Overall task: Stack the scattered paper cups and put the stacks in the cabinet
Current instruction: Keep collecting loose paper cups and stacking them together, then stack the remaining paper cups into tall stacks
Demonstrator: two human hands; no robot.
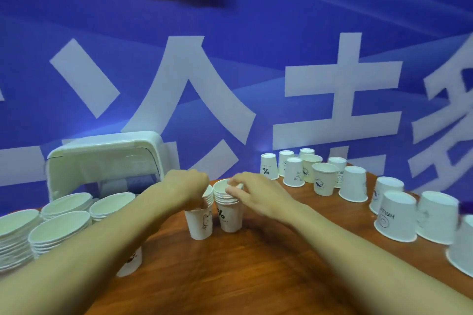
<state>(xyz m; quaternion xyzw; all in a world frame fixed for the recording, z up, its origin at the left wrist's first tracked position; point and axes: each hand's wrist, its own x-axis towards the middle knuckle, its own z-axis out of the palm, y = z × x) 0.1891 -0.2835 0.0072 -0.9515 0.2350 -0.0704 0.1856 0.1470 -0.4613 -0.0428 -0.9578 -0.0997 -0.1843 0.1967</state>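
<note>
Two short stacks of white paper cups stand side by side mid-table. My left hand (188, 188) grips the rims of the left stack (199, 222), whose bottom cup bears a small animal drawing. My right hand (252, 193) pinches the rims of the right stack (229, 215), marked with a percent sign. Several loose cups, most upside down, are scattered at the back right (325, 181) and along the right edge (395, 215). A white cabinet (102, 161) with a raised curved lid stands at the back left.
Taller stacks of cups (58, 230) crowd the near left, in front of the cabinet. One more cup (131, 262) peeks out under my left forearm. The wooden table (230, 276) is bare in the near middle. A blue banner wall runs right behind the table.
</note>
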